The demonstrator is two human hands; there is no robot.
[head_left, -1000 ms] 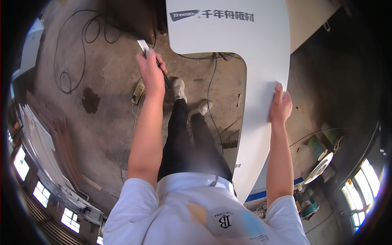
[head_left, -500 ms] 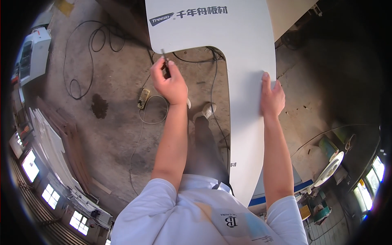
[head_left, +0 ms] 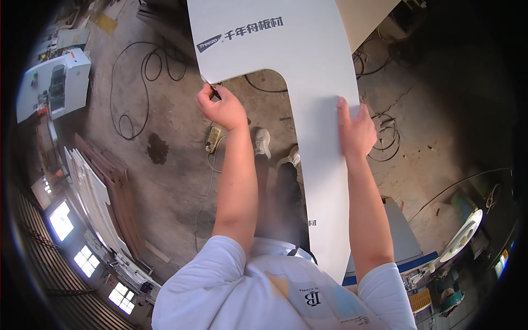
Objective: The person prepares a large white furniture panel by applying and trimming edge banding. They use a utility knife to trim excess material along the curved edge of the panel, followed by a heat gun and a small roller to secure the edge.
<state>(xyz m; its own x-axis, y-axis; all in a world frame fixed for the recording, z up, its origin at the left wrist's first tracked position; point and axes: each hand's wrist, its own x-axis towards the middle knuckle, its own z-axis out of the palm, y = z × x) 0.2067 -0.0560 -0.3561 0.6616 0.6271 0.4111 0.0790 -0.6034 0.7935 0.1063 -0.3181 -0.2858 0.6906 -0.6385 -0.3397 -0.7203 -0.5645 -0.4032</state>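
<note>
A large white board [head_left: 322,143] with a curved inner cutout and dark printing stretches from the far end down past my right side. My left hand [head_left: 223,107] is closed in a pinch on a slim dark tool with a thin pale metal tip [head_left: 214,89]. The tip meets the board's lower left corner beside the cutout; its exact kind is too small to tell. On the board's right edge rests my right hand [head_left: 356,132], thumb on the top face and fingers wrapped over the edge, their ends hidden.
Black cable [head_left: 144,82] loops over the concrete floor at left, and a yellowish power strip [head_left: 213,139] lies near my shoes [head_left: 262,142]. Stacked boards [head_left: 104,192] lean at left. A tan panel [head_left: 366,19] adjoins the white board's far right side. More coiled cable [head_left: 389,137] lies right.
My left hand has turned and brought the tool's tip against the board's corner edge. The right hand keeps its hold on the right edge. The whole view has shifted a little.
</note>
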